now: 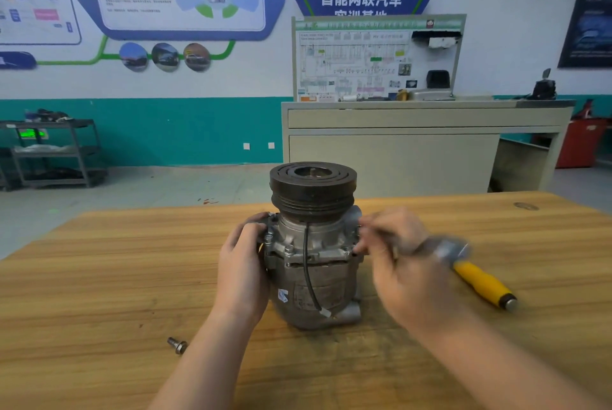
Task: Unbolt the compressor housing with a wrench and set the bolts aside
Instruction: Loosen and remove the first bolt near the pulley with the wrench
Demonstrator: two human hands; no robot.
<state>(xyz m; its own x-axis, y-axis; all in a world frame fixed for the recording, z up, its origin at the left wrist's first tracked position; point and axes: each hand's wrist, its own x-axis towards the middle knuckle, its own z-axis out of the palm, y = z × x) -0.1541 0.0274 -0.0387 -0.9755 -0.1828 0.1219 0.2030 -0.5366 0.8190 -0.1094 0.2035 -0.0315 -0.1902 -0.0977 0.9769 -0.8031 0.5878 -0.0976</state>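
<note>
Compressor (313, 244): upright, mid-table (99, 277); cast metal, likely heavy, rigid; best held at flange
Left hand (243, 272): fingers curled on housing flank
Right hand (402, 264): blurred, fingers closed round yellow-handled wrench (477, 277) at flange
Loose bolt (178, 345): small, roll-prone, front-left
</note>
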